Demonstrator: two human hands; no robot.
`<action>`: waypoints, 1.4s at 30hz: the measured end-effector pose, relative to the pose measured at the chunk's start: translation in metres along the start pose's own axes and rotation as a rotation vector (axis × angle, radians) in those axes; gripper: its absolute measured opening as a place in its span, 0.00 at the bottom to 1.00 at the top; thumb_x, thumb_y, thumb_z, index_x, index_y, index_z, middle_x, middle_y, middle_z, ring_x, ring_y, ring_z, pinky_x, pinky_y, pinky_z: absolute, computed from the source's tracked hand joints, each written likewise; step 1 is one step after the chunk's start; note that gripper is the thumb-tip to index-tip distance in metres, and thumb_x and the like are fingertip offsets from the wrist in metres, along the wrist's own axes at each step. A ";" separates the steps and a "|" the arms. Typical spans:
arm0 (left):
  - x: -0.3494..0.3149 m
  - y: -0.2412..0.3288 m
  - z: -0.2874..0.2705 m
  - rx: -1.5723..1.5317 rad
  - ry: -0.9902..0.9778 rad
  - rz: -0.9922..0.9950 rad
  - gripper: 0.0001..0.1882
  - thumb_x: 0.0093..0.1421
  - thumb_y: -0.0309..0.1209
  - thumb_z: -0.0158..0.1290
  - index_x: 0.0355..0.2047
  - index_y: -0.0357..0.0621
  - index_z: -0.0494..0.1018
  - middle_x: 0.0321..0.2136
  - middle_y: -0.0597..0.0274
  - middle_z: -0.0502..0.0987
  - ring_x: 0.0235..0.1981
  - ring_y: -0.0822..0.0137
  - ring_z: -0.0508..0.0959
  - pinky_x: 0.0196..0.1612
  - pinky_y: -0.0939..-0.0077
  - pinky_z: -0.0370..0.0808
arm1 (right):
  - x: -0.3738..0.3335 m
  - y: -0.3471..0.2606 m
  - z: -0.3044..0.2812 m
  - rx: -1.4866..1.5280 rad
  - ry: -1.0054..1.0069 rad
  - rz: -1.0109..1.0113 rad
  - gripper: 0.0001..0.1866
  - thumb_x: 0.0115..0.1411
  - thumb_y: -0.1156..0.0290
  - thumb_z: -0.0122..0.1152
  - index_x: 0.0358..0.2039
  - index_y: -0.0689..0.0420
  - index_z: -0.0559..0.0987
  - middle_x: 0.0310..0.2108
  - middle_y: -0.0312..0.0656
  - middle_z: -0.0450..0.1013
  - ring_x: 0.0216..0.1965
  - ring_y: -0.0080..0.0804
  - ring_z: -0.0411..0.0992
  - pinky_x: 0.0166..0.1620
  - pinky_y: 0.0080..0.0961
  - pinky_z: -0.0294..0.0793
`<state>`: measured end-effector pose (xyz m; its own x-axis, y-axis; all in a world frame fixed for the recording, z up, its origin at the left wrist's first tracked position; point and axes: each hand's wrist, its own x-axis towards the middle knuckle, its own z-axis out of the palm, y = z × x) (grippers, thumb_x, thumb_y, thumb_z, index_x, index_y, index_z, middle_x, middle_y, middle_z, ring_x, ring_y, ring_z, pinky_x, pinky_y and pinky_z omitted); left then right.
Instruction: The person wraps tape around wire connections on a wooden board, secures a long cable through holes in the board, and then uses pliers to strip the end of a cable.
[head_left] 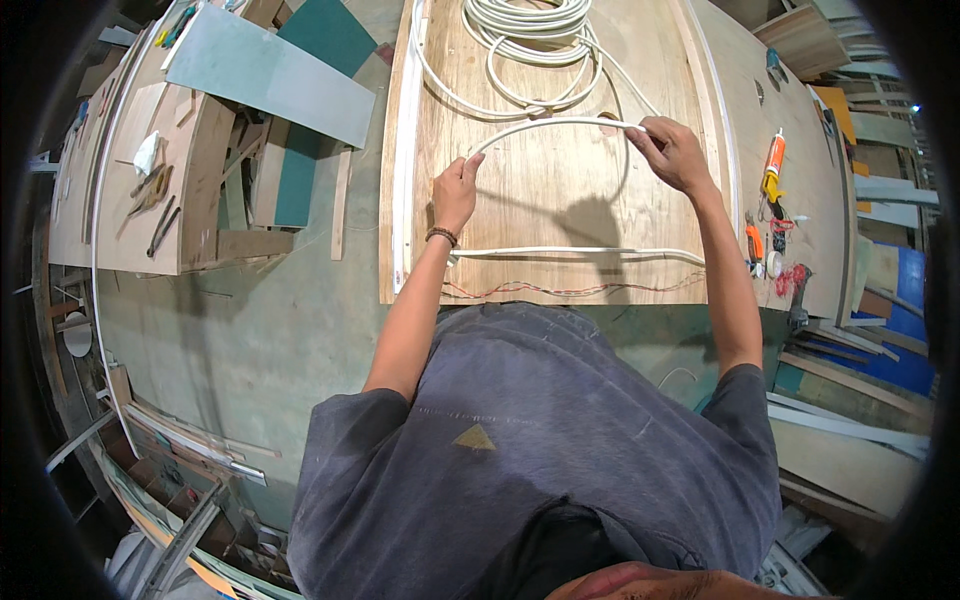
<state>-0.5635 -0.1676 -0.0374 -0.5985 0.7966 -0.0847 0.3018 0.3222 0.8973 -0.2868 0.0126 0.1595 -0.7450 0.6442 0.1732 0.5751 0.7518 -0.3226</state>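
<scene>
Nearest is the dark, faded shirt [600, 390], with a mustard triangle [475, 437] on it and a thin line of washed-out lettering just above. Beyond the shirt, along the near edge of the wood-grained table [530, 222], lie thin twisted wires [540, 292], and just past these a loose white length [570, 251] of cable stretches across. On the left, a white strip [405, 180] runs along the table's edge, bearing a small reddish mark at its near end, too small to read. Further in, the left hand [456, 190], a brown bracelet [441, 236] at its wrist, has its fingers closed around one end of a bowed section of white cable [553, 122]; the right hand [668, 152] pinches the other end between thumb and curled fingers. The section arches between the two hands, above the table. To the right, on a side surface, lie orange-handled pliers [753, 243] and, farther along, an orange and white tube [775, 155] whose print is too small to make out. Farthest on the table sits a coil [530, 35] of the same white cable, one strand leading toward the right hand.
</scene>
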 end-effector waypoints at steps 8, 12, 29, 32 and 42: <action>-0.028 -0.005 -0.001 -0.003 0.153 0.211 0.13 0.69 0.34 0.52 0.47 0.38 0.77 0.41 0.47 0.78 0.40 0.49 0.79 0.44 0.58 0.74 | 0.008 -0.020 0.024 0.165 0.174 -0.024 0.13 0.64 0.60 0.64 0.39 0.57 0.83 0.27 0.41 0.75 0.29 0.35 0.72 0.36 0.32 0.73; -0.034 0.003 -0.020 0.023 0.139 0.287 0.14 0.68 0.30 0.52 0.51 0.38 0.76 0.45 0.48 0.79 0.44 0.50 0.79 0.49 0.61 0.75 | 0.009 -0.036 0.033 0.186 0.151 -0.016 0.12 0.63 0.61 0.66 0.37 0.57 0.84 0.28 0.41 0.75 0.29 0.35 0.74 0.36 0.31 0.74; 0.013 -0.207 -0.132 0.409 -0.149 0.000 0.25 0.63 0.31 0.56 0.61 0.46 0.71 0.53 0.44 0.77 0.55 0.51 0.77 0.54 0.60 0.76 | -0.029 -0.035 0.106 -0.116 -0.565 0.211 0.20 0.59 0.48 0.66 0.33 0.53 0.88 0.30 0.44 0.80 0.35 0.44 0.77 0.45 0.42 0.74; 0.030 -0.210 -0.118 0.558 -0.068 0.153 0.32 0.63 0.32 0.55 0.68 0.50 0.62 0.60 0.40 0.70 0.61 0.45 0.71 0.58 0.55 0.74 | -0.042 -0.032 0.113 -0.166 -0.450 0.171 0.21 0.58 0.47 0.66 0.35 0.52 0.88 0.33 0.45 0.80 0.40 0.44 0.77 0.47 0.42 0.74; 0.068 -0.213 -0.102 0.244 -0.375 0.270 0.22 0.67 0.37 0.51 0.56 0.34 0.70 0.53 0.41 0.75 0.52 0.52 0.76 0.53 0.59 0.75 | -0.070 -0.049 0.127 -0.097 -0.261 0.202 0.18 0.60 0.53 0.66 0.42 0.53 0.85 0.44 0.46 0.78 0.50 0.44 0.74 0.53 0.40 0.75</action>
<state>-0.7442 -0.2338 -0.1907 -0.1826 0.9817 -0.0540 0.5998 0.1548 0.7851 -0.3062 -0.0872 0.0454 -0.6672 0.7328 -0.1333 0.7398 0.6310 -0.2336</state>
